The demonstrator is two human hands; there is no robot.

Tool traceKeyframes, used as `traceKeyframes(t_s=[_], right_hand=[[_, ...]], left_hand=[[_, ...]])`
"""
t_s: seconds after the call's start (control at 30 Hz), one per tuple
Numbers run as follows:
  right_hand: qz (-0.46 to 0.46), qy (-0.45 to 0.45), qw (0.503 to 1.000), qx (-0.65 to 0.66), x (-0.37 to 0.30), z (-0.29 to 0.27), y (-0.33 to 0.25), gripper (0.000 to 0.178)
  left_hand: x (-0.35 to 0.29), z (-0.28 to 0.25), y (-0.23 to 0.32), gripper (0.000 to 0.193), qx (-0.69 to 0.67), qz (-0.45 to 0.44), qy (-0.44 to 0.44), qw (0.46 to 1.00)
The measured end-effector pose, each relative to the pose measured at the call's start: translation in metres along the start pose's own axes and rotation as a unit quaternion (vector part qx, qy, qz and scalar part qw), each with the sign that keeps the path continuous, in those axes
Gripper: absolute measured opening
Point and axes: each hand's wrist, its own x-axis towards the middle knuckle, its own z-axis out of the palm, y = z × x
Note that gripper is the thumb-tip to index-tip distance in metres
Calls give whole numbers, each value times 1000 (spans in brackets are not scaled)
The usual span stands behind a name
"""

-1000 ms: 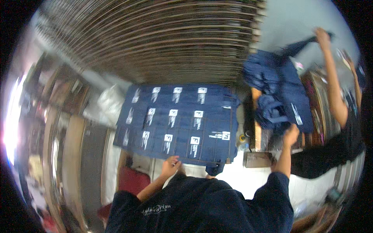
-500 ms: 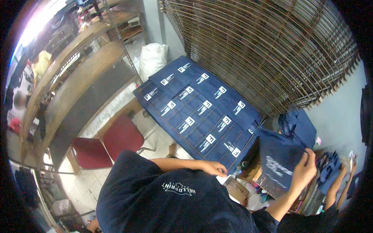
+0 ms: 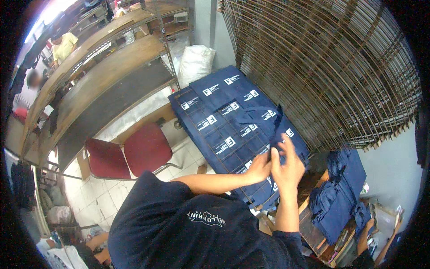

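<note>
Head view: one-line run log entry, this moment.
left hand: beside right hand | right hand: at navy cloth, grip unclear | below: white-printed navy pieces

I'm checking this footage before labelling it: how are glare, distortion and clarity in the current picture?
Head view: the light strip at upper left is blown out; head view: fisheye bends the shelves and slatted rack, and the corners go black; head view: left hand and right hand are readable, but the dark cloth beside them merges with the blue fabric behind it.

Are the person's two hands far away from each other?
No, the left hand is right beside the right hand, over the navy printed cloth pieces.
</note>
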Motion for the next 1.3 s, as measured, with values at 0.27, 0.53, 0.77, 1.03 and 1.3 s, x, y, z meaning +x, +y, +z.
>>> traceKeyframes(t_s=[0.27,0.53,0.77,1.03,1.3], right_hand=[[528,-102,821,193,-128,40,169,71],[538,-100,504,668,-104,162,63,63],[556,-66,583,589,-24,282,41,48],[390,-122,818,404,47,421,11,41],[308,-199,872,324,32,544,12,50]], left_hand=[[56,-86,-19,31,-228,-147,81,959],[109,-183,-102,30,-338,-182,158,910],[165,-307,-135,33,-236,-236,175,926],[213,-452,-168,32,-154,-263,254,918],[190,-530,-361,56,-138,-172,341,914]])
